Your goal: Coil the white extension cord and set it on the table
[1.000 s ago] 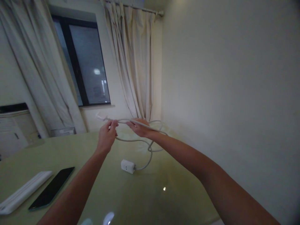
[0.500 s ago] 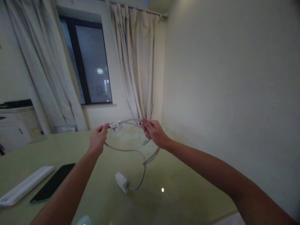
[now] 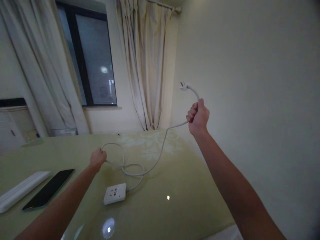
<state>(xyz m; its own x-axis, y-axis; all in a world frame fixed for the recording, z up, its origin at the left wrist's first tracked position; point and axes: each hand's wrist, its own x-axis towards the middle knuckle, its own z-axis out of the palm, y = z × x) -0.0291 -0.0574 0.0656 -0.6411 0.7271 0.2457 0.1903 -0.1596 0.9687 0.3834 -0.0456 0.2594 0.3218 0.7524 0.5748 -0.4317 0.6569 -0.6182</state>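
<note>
A white extension cord (image 3: 163,143) stretches in loose loops between my two hands. My right hand (image 3: 198,116) is closed around it, raised in front of the wall. Beyond that fist the plug (image 3: 184,86) sticks out to the upper left with its prongs showing. Lower down at the left, my left hand (image 3: 98,157) pinches another part of the cord just above the table. The socket block (image 3: 115,193) lies face up to the right of my left forearm, its outlet holes visible.
On the pale green, glossy table (image 3: 190,200), a dark flat tablet-like object (image 3: 50,189) and a long white object (image 3: 23,190) lie left of my left forearm. Curtains (image 3: 147,66) hang by a window (image 3: 95,60) at the back. A bare wall (image 3: 250,66) rises on the right.
My right hand has moved up and right with the cord, and the plug has left my left hand. My left hand has dropped lower. The socket block has turned face up and shifted left.
</note>
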